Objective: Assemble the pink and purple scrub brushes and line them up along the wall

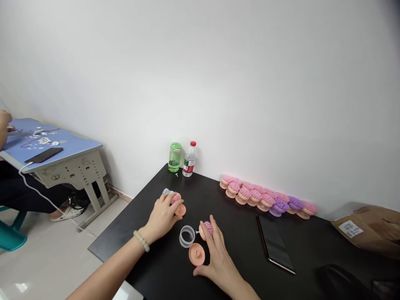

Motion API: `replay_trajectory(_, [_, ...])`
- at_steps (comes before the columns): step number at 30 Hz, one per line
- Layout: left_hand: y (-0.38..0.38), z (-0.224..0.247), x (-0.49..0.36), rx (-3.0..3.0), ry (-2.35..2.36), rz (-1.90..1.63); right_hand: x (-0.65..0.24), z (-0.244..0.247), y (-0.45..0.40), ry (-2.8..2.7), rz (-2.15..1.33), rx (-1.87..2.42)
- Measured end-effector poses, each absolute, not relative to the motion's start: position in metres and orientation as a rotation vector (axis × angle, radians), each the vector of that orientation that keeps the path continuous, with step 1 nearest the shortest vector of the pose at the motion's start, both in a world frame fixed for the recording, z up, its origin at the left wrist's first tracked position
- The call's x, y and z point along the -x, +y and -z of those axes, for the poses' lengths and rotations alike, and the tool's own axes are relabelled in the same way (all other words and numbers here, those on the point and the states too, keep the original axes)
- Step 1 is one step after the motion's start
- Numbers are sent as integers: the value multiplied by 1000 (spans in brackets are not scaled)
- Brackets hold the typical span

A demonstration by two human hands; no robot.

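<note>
My left hand [163, 216], with a beaded bracelet at the wrist, reaches over a pink bristled piece [176, 198] and an orange-pink cap [180, 210]; its fingers are bent around them, and their grip is partly hidden. A translucent piece [167, 191] lies just beyond it. My right hand [215, 254] has its thumb and fingers spread. Its fingertips touch or hover at a pink bristled head [206, 230] with a small white stem. Left of that hand lie a translucent ring [187, 236] and a round orange-pink base [196, 254].
Rows of pink and purple brushes [256, 195] line the wall. A green bottle [174, 157] and a red-capped bottle [189, 159] stand at the back. A tablet [275, 243] and a brown paper bag [371, 229] are at right. Another person's hand shows over a blue table [73, 143].
</note>
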State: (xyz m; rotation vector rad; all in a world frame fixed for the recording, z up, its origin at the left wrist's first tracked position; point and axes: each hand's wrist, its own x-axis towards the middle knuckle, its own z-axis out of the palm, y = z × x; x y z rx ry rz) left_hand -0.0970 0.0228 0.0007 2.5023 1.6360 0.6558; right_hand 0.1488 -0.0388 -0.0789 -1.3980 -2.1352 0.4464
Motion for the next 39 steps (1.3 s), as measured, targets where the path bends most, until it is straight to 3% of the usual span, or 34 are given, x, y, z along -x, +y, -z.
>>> replay_trajectory(7, [70,11,107,-2465,1557,-407,-128,73,-32,-2246,-299,1270])
replay_trajectory(25, [137,28,145,-2333,1401,-836,-54,77,41,-2264,2,1133])
replay_trajectory(39, [125,28,164,-2150,1448,-970,-84,83,53,-1993,-200,1128])
